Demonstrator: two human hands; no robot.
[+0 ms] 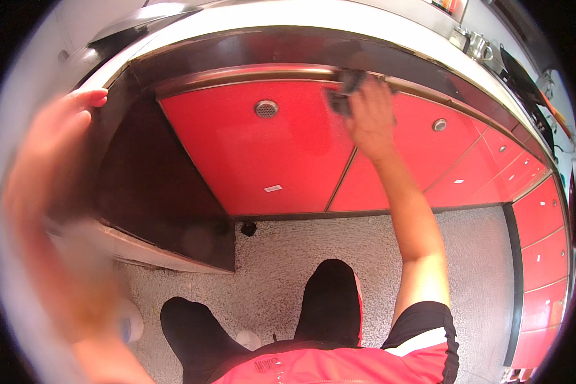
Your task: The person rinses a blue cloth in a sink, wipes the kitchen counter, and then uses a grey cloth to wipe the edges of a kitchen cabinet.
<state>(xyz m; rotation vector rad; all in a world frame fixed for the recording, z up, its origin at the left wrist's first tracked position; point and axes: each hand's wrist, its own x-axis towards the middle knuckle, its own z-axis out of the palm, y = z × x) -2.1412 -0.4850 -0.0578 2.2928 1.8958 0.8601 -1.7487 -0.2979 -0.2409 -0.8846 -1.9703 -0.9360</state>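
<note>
My right hand [372, 115] presses a dark grey cloth [341, 102] against the top of a red cabinet door [269, 149]. Part of the cloth reaches up over the metal rail [249, 74] along the door tops. The hand and cloth are slightly blurred, and my palm hides some of the cloth. At the left, my left hand [65, 125] is by the corner of the white countertop [269, 14] and the dark side panel [149, 168]. Its thumb is apart from its fingers, with nothing seen between them. Whether its fingertips touch the panel edge, I cannot tell.
More red cabinet fronts [540, 245] turn the corner at right. Round metal vents [266, 109] sit in the doors. A pale ledge [139, 247] juts out at lower left. A small black object [248, 229] lies on the speckled floor [278, 269]. A metal cup [479, 47] stands on the counter.
</note>
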